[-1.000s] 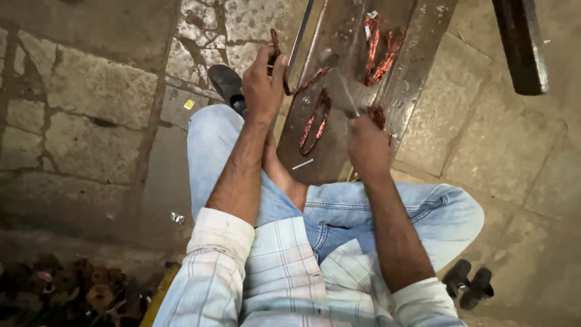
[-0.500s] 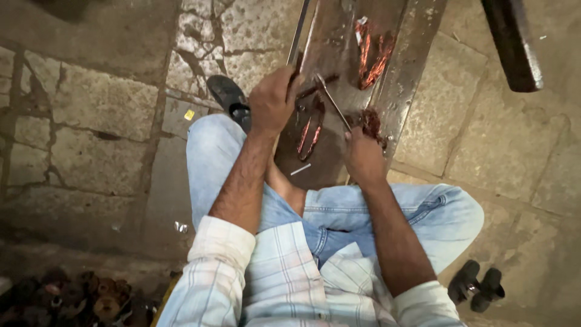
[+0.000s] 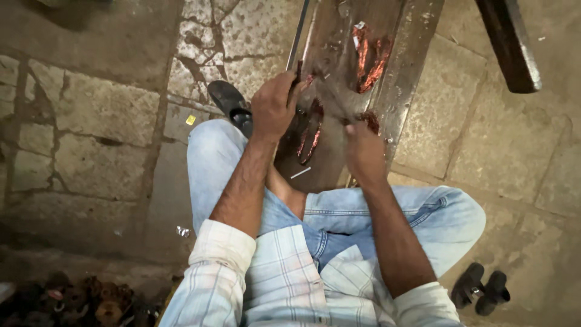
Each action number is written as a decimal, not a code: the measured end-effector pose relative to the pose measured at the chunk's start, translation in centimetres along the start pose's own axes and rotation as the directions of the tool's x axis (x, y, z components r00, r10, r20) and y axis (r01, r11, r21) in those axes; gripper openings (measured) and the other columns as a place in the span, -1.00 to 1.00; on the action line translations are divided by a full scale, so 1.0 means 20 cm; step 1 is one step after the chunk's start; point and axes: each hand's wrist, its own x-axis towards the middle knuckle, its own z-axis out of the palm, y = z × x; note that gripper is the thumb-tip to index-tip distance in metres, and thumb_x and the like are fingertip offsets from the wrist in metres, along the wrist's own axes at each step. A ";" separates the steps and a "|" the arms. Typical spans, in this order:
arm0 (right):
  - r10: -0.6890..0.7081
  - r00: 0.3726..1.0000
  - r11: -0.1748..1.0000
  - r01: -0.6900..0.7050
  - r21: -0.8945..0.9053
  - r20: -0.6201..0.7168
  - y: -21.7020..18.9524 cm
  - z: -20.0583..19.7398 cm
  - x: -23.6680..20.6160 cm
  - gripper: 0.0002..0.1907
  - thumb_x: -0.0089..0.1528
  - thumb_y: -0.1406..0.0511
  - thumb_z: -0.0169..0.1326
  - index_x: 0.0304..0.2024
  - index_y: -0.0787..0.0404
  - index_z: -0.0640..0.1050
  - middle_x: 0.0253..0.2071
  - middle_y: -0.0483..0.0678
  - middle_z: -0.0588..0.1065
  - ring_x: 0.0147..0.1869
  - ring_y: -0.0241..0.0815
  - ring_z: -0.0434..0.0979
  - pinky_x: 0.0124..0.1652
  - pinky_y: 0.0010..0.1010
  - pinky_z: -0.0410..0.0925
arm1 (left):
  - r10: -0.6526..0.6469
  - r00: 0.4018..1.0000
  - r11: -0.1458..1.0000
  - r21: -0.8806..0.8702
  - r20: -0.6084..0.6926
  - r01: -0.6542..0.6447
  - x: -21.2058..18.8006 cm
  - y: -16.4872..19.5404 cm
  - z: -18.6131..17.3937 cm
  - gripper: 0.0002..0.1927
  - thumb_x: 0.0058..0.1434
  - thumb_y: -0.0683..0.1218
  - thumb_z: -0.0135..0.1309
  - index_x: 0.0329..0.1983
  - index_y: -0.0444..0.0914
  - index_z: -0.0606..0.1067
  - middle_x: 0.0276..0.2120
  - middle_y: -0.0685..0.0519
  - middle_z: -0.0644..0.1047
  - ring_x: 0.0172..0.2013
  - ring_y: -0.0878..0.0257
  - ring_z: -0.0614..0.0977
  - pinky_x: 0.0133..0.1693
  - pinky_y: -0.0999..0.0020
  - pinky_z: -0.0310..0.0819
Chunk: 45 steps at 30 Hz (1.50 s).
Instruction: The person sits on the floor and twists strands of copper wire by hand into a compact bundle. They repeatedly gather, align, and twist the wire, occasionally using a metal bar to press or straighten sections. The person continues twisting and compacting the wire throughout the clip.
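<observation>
Copper coil (image 3: 307,134) lies lengthwise between hands; left hand (image 3: 273,106) is curled on the metal strip (image 3: 296,36), right hand (image 3: 362,148) on a blurred tool.

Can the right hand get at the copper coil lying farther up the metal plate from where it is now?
Probably yes. The right hand rests on the metal plate, and the copper coil lies uncovered ahead of it, nothing between them. The left hand stays off to the side.
</observation>
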 end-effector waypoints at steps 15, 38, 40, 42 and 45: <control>-0.065 0.988 0.982 0.088 0.169 -0.137 0.01 0.02 -0.04 -0.81 0.45 0.27 -0.06 -0.17 0.28 0.44 -0.34 0.33 0.52 -0.24 0.43 0.53 -0.26 0.17 0.35 | -0.066 0.997 0.996 -0.064 0.038 0.068 0.01 -0.02 -0.01 -0.80 0.36 -0.07 0.21 -0.04 -0.23 0.53 -0.24 -0.09 0.60 -0.23 -0.10 0.64 -0.23 0.04 0.50; -0.075 0.994 0.985 0.087 0.152 -0.081 -0.03 -0.01 -0.04 -0.75 0.43 0.19 -0.06 -0.19 0.27 0.43 -0.34 0.30 0.50 -0.22 0.42 0.52 -0.26 0.13 0.37 | -0.114 0.993 0.993 -0.019 0.012 0.114 0.02 -0.02 -0.03 -0.78 0.38 -0.03 0.18 -0.04 -0.25 0.50 -0.25 -0.09 0.59 -0.25 -0.09 0.64 -0.25 0.07 0.48; -0.006 0.994 0.997 0.015 0.078 -0.107 -0.02 -0.01 -0.07 -0.75 0.44 0.20 -0.05 -0.19 0.27 0.44 -0.37 0.28 0.50 -0.26 0.41 0.52 -0.27 0.18 0.33 | -0.115 0.993 0.993 -0.025 0.024 0.116 0.02 -0.03 -0.03 -0.78 0.38 -0.03 0.18 -0.05 -0.25 0.50 -0.27 -0.09 0.59 -0.26 -0.10 0.64 -0.25 0.07 0.48; -0.014 0.994 0.996 0.024 0.086 -0.112 -0.02 0.00 -0.07 -0.75 0.44 0.20 -0.05 -0.20 0.27 0.44 -0.37 0.28 0.50 -0.25 0.39 0.52 -0.27 0.19 0.34 | -0.105 0.994 0.992 -0.067 0.004 0.105 0.01 -0.03 -0.03 -0.76 0.36 -0.03 0.18 -0.04 -0.25 0.50 -0.26 -0.08 0.59 -0.27 -0.08 0.64 -0.26 0.08 0.49; -0.008 0.999 0.997 0.005 0.071 0.045 -0.02 0.02 -0.05 -0.77 0.43 0.21 -0.06 -0.21 0.25 0.44 -0.35 0.30 0.51 -0.22 0.39 0.54 -0.26 0.17 0.35 | -0.117 0.992 0.993 -0.005 0.041 0.117 0.01 -0.02 -0.02 -0.78 0.38 -0.04 0.20 -0.08 -0.26 0.49 -0.28 -0.10 0.57 -0.25 -0.13 0.62 -0.26 0.04 0.45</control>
